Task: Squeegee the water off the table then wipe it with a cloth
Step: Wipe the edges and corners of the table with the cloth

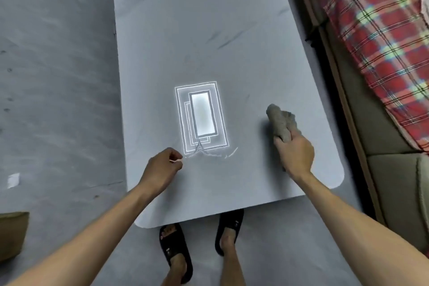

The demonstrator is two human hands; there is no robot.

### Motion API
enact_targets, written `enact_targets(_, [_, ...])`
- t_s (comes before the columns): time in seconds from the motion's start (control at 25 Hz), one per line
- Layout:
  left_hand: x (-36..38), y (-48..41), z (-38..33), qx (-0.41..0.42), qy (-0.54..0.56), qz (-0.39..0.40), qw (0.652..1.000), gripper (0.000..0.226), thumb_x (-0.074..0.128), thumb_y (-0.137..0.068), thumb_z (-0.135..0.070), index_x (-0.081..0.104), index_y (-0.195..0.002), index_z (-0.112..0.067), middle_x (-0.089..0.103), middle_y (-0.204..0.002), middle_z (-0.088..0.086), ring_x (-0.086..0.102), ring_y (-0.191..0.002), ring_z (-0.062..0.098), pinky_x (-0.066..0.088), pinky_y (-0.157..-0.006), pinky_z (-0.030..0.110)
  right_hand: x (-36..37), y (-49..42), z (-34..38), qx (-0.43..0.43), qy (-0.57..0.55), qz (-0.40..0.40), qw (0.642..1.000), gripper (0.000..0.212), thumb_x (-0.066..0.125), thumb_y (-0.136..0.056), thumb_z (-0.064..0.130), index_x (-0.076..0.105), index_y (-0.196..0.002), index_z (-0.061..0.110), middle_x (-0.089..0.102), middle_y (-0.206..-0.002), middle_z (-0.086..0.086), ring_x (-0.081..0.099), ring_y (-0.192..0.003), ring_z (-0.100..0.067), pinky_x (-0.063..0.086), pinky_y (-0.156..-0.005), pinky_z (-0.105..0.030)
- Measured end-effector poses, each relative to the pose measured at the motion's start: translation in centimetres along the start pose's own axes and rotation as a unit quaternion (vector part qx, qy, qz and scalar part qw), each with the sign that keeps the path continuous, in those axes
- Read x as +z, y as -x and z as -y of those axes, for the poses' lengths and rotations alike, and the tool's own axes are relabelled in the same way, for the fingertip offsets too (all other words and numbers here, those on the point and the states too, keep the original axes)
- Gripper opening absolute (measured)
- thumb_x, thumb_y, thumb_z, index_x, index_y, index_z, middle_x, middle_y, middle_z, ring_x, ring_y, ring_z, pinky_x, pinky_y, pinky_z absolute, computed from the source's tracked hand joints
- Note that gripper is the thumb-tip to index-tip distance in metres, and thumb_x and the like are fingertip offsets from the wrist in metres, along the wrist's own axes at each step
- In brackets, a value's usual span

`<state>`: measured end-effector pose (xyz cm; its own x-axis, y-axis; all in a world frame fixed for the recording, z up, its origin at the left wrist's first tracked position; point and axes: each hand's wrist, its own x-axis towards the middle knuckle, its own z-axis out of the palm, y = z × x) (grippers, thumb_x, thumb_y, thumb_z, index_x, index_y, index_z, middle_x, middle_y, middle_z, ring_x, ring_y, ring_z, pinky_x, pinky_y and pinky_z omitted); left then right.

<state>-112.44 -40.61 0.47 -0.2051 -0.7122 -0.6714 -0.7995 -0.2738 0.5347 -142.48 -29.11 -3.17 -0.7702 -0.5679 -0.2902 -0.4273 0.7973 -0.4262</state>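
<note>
1. We see the table (209, 30) running long ahead, open floor (58, 76) on its left, a sofa (390, 181) close along its right edge.
2. Right hand (294, 155) grips a bunched grey cloth (279, 123) over the table's right side.
3. Left hand (162, 167) is curled; we cannot tell if it pinches anything.
4. A thin water line (209, 154) lies between the hands.

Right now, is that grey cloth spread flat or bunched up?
Bunched up: the right hand grips the cloth as a crumpled wad, not spread.
</note>
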Motion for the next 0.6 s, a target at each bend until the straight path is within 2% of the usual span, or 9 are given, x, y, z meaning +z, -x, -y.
enact_targets(0.08, [1.8, -1.9, 0.0, -0.012, -0.013, -0.015, 1.000, 0.023, 0.054, -0.090, -0.014, 0.062, -0.112, -0.016, 0.060, -0.115, 0.002, 0.056, -0.103, 0.019, 0.041, -0.076, 0.026, 3.6, -0.8, -0.9, 0.036, -0.027, 0.053, 0.998, 0.038, 0.055, -0.085, 0.045, 0.061, -0.099, 0.010, 0.064, -0.080, -0.006, 0.062, -0.073, -0.031, 0.045, -0.061, -0.034])
enact_targets(0.12, [2.9, -3.0, -0.2, -0.020, -0.021, -0.025, 0.999, 0.025, 0.054, -0.089, -0.013, 0.062, -0.112, -0.017, 0.058, -0.117, 0.003, 0.056, -0.101, 0.018, 0.041, -0.072, 0.025, 5.3, -1.0, -1.5, 0.031, -0.057, 0.076, 0.995, 0.039, 0.058, -0.087, 0.043, 0.062, -0.085, 0.004, 0.063, -0.075, -0.009, 0.062, -0.075, -0.033, 0.045, -0.060, -0.034])
enact_targets(0.16, [3.6, -3.9, -0.5, -0.025, -0.027, -0.037, 0.999, 0.026, 0.054, -0.089, -0.012, 0.061, -0.113, -0.017, 0.056, -0.119, 0.004, 0.054, -0.096, 0.017, 0.040, -0.069, 0.023, 6.3, -0.7, -1.8, 0.003, -0.076, 0.077, 0.994, 0.037, 0.060, -0.088, 0.040, 0.062, -0.077, 0.004, 0.062, -0.080, -0.010, 0.061, -0.079, -0.031, 0.046, -0.062, -0.034])
enact_targets(0.2, [4.2, -4.7, -0.9, -0.029, -0.031, -0.055, 0.998, 0.028, 0.054, -0.088, -0.012, 0.061, -0.114, -0.016, 0.055, -0.122, 0.004, 0.052, -0.093, 0.015, 0.039, -0.069, 0.024, 7.1, -0.9, -2.3, -0.039, -0.084, 0.057, 0.994, 0.032, 0.061, -0.088, 0.035, 0.064, -0.078, 0.005, 0.060, -0.093, -0.008, 0.058, -0.087, -0.028, 0.048, -0.071, -0.034])
enact_targets(0.28, [5.2, -6.5, -1.7, -0.037, -0.035, -0.098, 0.994, 0.029, 0.055, -0.087, -0.012, 0.060, -0.116, -0.015, 0.053, -0.128, 0.004, 0.053, -0.101, 0.019, 0.038, -0.077, 0.027, 7.2, -3.1, -3.5, -0.078, -0.122, 0.024, 0.989, 0.023, 0.061, -0.090, 0.027, 0.065, -0.102, 0.008, 0.050, -0.121, -0.003, 0.050, -0.109, -0.022, 0.042, -0.093, -0.030])
enact_targets(0.4, [6.1, -8.6, -1.9, -0.034, -0.045, -0.144, 0.988, 0.030, 0.056, -0.087, -0.014, 0.056, -0.118, -0.012, 0.051, -0.129, 0.004, 0.052, -0.111, 0.021, 0.035, -0.082, 0.028, 6.9, -7.2, -4.0, -0.045, -0.217, 0.016, 0.975, 0.047, 0.054, -0.095, 0.028, 0.041, -0.139, 0.016, 0.038, -0.146, 0.000, 0.040, -0.130, -0.015, 0.032, -0.111, -0.031])
enact_targets(0.48, [6.1, -9.5, -1.0, -0.025, -0.056, -0.155, 0.986, 0.031, 0.056, -0.089, -0.016, 0.052, -0.119, -0.011, 0.047, -0.131, 0.005, 0.051, -0.112, 0.022, 0.037, -0.083, 0.029, 8.2, -8.6, -2.6, -0.028, -0.207, -0.004, 0.978, 0.058, 0.053, -0.094, 0.033, 0.033, -0.146, 0.017, 0.034, -0.152, -0.002, 0.031, -0.139, -0.018, 0.025, -0.117, -0.039])
enact_targets(0.6, [5.4, -10.3, 1.3, -0.037, -0.053, -0.161, 0.985, 0.035, 0.057, -0.091, -0.022, 0.048, -0.122, -0.011, 0.043, -0.136, 0.007, 0.053, -0.116, 0.028, 0.044, -0.090, 0.037, 10.9, -9.0, -0.5, -0.086, -0.092, -0.050, 0.991, 0.056, 0.058, -0.091, 0.029, 0.043, -0.141, 0.010, 0.035, -0.151, -0.012, 0.024, -0.142, -0.030, 0.013, -0.119, -0.049])
